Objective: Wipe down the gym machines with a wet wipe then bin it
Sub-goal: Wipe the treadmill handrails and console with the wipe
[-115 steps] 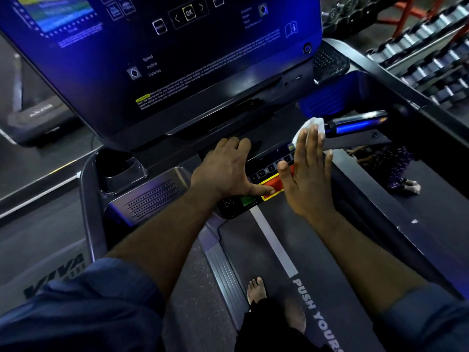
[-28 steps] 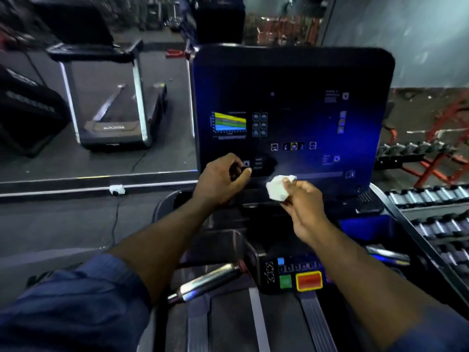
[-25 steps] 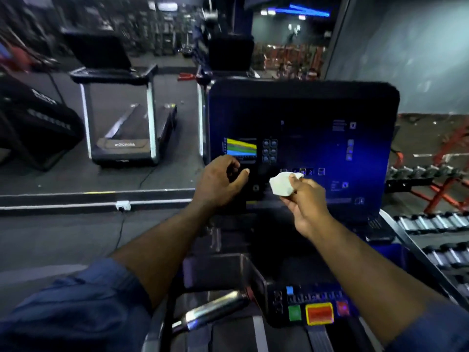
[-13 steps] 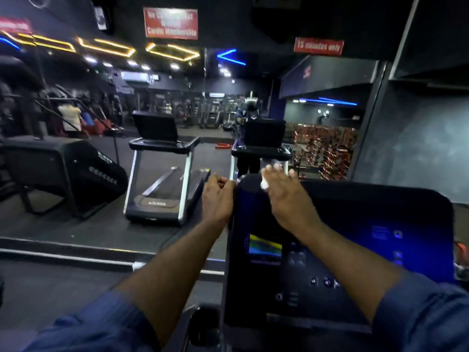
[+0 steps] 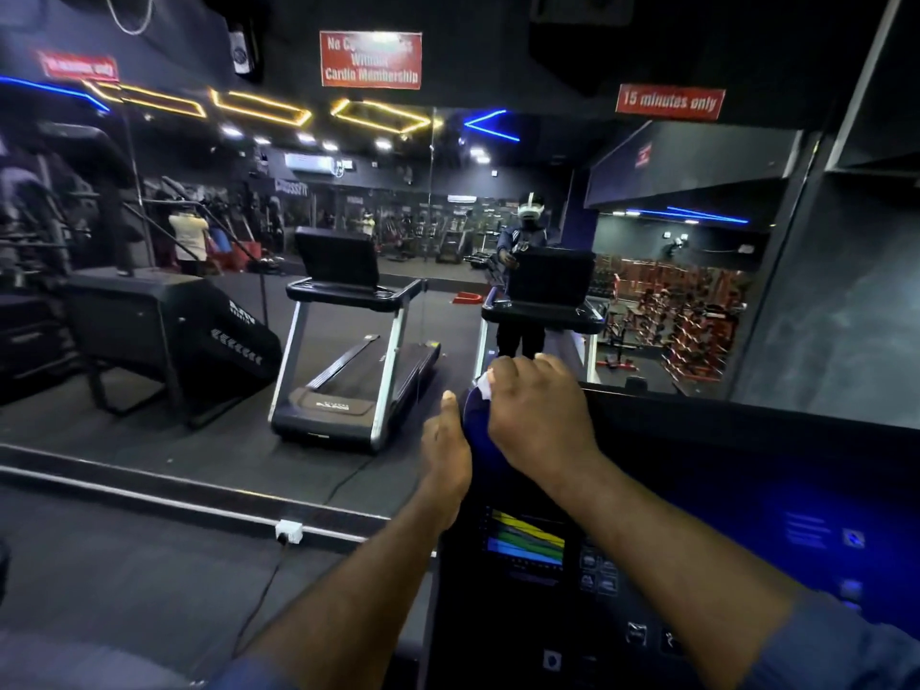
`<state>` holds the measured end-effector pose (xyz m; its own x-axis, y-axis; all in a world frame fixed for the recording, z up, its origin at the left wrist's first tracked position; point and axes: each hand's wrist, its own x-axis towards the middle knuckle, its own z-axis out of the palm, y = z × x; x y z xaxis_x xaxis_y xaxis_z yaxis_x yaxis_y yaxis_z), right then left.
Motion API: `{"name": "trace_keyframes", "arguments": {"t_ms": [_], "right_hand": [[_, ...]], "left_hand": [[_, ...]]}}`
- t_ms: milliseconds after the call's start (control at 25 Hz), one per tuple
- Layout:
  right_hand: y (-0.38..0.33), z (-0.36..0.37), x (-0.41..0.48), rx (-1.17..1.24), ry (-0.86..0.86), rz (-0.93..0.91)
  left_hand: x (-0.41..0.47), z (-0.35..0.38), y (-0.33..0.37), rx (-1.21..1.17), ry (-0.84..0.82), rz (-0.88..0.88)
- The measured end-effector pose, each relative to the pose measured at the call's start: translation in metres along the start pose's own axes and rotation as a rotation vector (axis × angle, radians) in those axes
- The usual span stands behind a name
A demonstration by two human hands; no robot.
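Observation:
The treadmill's dark console screen (image 5: 697,515) fills the lower right, with a small coloured graph lit on it. My right hand (image 5: 537,415) lies over the console's top left corner, fingers curled over the edge, pressing the white wet wipe (image 5: 485,385) against it. Only a small bit of the wipe shows beside my fingers. My left hand (image 5: 445,453) holds the console's left edge just below, thumb on the front and fingers hidden behind.
A mirror wall stands ahead, reflecting another treadmill (image 5: 348,371), a stair climber (image 5: 164,331) at left and red weight racks (image 5: 687,331) at right. A white power socket (image 5: 288,531) with a cable sits on the floor strip below the mirror.
My view has tilted up from the control panel to the console's top. My right hand carried the wipe up from mid-screen to the top left corner; my left hand moved onto the console's left edge.

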<state>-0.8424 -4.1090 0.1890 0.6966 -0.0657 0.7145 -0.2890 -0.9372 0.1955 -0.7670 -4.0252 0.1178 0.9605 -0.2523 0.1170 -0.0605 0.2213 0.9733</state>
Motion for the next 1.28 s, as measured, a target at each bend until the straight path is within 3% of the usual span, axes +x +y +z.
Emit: {"name": "trace_keyframes", "arguments": {"t_ms": [200,360,480,680,800,1000,1120,1280], "right_hand": [[-0.009,-0.007,-0.004,-0.052,-0.047,0.037],[0.045,-0.020,-0.030,-0.108,-0.069,0.198],[0.037,-0.016,-0.028,-0.091,-0.033,0.282],[-0.032,0.003,-0.004,-0.030,0.020,0.076],[0.018,0.000,-0.023,-0.094,-0.026,0.043],[0.096,-0.021,-0.071,-0.192,-0.063,0.273],[0.037,-0.007,-0.047,-0.089,-0.086,0.357],[-0.038,0.006,-0.026,0.022,-0.122,0.158]], "left_hand": [[-0.005,0.000,0.002,0.011,-0.005,0.032],[-0.005,0.000,0.002,0.064,0.001,0.002],[-0.004,0.003,0.005,0.064,0.002,-0.021],[-0.005,-0.002,0.001,0.008,-0.087,0.001],[0.000,0.000,-0.003,0.049,-0.018,0.016],[-0.003,0.000,0.003,0.103,-0.038,0.008],[0.001,-0.001,-0.002,0.089,-0.024,0.014],[0.002,-0.004,-0.008,0.060,-0.071,0.057]]}}
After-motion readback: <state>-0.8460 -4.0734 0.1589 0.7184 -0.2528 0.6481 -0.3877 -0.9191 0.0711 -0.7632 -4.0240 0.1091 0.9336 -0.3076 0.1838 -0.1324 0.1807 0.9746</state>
